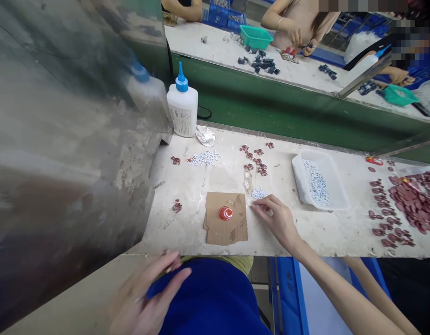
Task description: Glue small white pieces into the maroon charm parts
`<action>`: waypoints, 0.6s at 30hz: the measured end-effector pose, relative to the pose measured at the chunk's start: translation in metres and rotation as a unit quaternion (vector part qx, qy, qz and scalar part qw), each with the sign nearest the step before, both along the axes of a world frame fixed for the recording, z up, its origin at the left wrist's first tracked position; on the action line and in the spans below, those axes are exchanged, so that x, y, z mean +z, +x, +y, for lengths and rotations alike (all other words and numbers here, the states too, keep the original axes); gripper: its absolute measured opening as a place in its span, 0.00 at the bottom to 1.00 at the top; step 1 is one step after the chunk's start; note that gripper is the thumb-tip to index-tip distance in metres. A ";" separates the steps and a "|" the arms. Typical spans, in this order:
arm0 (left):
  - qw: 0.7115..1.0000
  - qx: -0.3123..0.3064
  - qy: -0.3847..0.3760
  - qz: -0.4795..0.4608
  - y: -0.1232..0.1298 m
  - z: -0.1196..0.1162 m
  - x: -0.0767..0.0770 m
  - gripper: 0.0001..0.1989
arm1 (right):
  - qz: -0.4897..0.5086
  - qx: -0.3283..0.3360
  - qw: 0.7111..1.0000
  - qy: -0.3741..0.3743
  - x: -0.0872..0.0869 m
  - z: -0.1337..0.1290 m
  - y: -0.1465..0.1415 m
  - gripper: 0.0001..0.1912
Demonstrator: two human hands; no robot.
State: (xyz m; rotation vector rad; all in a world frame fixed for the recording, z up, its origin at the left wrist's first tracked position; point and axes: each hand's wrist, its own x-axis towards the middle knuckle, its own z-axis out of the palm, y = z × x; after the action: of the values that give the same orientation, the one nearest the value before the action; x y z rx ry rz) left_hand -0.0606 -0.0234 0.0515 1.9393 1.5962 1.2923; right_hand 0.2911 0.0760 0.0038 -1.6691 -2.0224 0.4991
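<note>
Head view: right hand [275, 218] perhaps touching white pieces [259, 193]

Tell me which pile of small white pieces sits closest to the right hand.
The small pile just above the right hand's fingertips, beside the cardboard. The others lie farther: one by the glue bottle, one inside the tray.

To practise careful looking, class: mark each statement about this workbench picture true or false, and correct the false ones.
1. The white glue bottle with a blue nozzle stands upright. True.
2. The person's right hand rests on the brown cardboard piece. False: its fingertips reach a small cluster of white pieces beside the cardboard.
3. A red round blob sits on the cardboard. True.
4. The clear plastic tray holds dark red pieces. False: it holds small white pieces.
5. The left hand is below the table edge. True.
</note>
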 end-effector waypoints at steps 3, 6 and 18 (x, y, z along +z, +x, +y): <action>0.996 -0.086 0.002 0.008 0.014 0.016 -0.013 0.17 | -0.001 0.003 1.000 -0.010 0.001 0.005 -0.001 0.11; 0.994 -0.109 -0.006 0.005 0.024 0.029 -0.016 0.15 | -0.001 0.028 0.999 -0.021 0.006 0.004 0.004 0.10; 0.992 -0.114 0.000 -0.049 0.043 0.050 -0.014 0.14 | -0.013 -0.037 0.999 -0.024 -0.005 0.003 0.008 0.12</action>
State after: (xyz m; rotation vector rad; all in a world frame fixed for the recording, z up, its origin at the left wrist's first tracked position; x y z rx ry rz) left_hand -0.0178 0.0267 0.0370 1.9594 1.2846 1.2712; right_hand 0.2994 0.0785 -0.0008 -1.7802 -1.9733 0.5052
